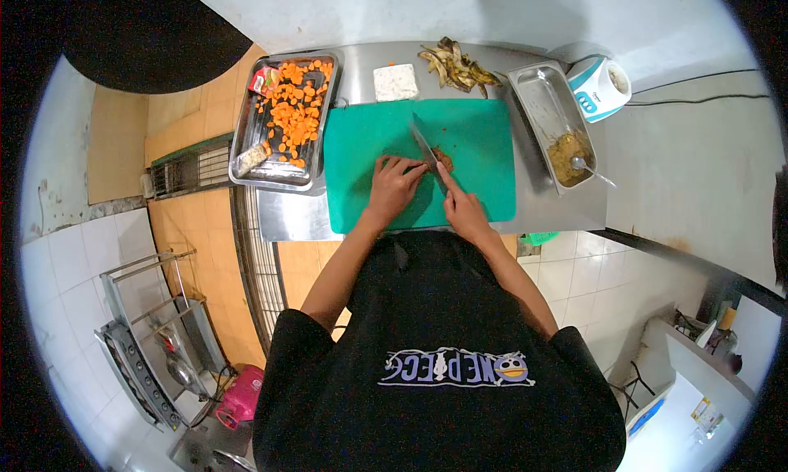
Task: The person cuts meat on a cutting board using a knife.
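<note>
My right hand (465,213) is closed around the handle of a kitchen knife (422,140), its blade slanting up and left over a green cutting board (353,135). Just right of the blade lies a small heap of chopped reddish-brown food (444,158); I cannot tell its kind. On the blade's left side my left hand (395,186) is closed, fingertips pressed together close to the edge. A bit of the same brown food seems to be under those fingertips, mostly hidden by them.
A metal tray (240,148) of sliced carrots and small packets stands left. Behind the board are a white block (396,83) and dark banana peels (460,68). To the right, a steel pan (538,94) holds yellowish mash (566,156) and a spoon (581,164), beside a white-and-blue appliance (597,90).
</note>
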`<state>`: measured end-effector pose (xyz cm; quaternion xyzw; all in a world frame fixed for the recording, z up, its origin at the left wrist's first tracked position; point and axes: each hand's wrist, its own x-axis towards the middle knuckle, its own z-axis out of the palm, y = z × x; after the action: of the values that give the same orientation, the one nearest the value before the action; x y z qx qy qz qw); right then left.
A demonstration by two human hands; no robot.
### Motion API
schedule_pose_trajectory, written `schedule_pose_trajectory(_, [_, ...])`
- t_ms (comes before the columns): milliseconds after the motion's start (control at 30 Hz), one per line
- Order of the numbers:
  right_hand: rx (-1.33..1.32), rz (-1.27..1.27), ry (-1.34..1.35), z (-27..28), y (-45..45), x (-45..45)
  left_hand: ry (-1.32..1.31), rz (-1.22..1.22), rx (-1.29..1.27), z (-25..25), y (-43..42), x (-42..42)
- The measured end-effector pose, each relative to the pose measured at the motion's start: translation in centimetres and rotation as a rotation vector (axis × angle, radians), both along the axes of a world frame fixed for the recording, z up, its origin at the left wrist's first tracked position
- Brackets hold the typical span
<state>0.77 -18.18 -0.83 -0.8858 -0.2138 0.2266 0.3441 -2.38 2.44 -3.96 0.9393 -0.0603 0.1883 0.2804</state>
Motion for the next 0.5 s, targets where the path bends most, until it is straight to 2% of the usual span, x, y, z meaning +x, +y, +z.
schedule_pose_trajectory(267, [-0.016, 0.025, -0.09, 0.05, 0.11, -0.33, 0.016, 0.013, -0.002, 0.36, -0.12, 0.21])
schedule_pose_trajectory(500, [-0.054, 0.05, -0.068, -0.04, 0.18, 0.1, 0.054, -0.011, -0.011, 0.4, 0.15, 0.25])
